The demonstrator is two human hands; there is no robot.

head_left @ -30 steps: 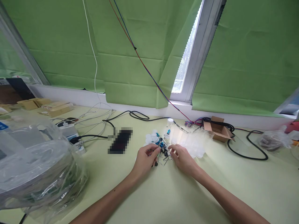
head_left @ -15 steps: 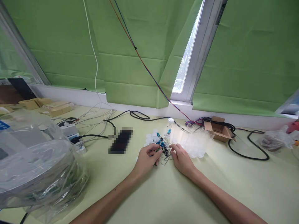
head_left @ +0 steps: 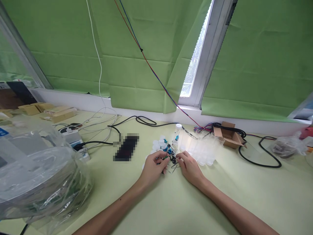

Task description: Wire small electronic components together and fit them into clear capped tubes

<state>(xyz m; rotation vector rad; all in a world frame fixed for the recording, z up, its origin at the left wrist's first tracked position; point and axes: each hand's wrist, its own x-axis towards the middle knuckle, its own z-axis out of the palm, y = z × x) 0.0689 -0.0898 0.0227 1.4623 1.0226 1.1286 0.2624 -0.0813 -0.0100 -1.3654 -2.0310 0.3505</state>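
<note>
A small heap of parts [head_left: 173, 159] lies on the table between my hands, blue and black pieces with thin metal wires. At its left edge my left hand [head_left: 153, 165] is closed, thumb against fingers, around something small that I cannot make out; a bit of green shows near the fingertips. My right hand [head_left: 190, 167] touches the heap's right side with fingers bent and fingertips together; what they hold, if anything, is hidden. White round caps [head_left: 156, 143] lie behind my left hand. Clear plastic tubes [head_left: 205, 148] lie in a row behind my right hand. One capped tube [head_left: 178, 132] stands upright with a blue part in it.
A pixelated dark rectangle [head_left: 126, 147] lies left of the caps. A power strip [head_left: 77, 143] with cables and a large clear plastic bag [head_left: 49, 182] occupy the left side. At the right are an open cardboard box [head_left: 228, 137], a black cable [head_left: 259, 165] and a small plastic bag [head_left: 286, 147].
My right hand has shifted slightly left, and its fingertips have drawn closer together at the heap. My left hand has stayed almost still.
</note>
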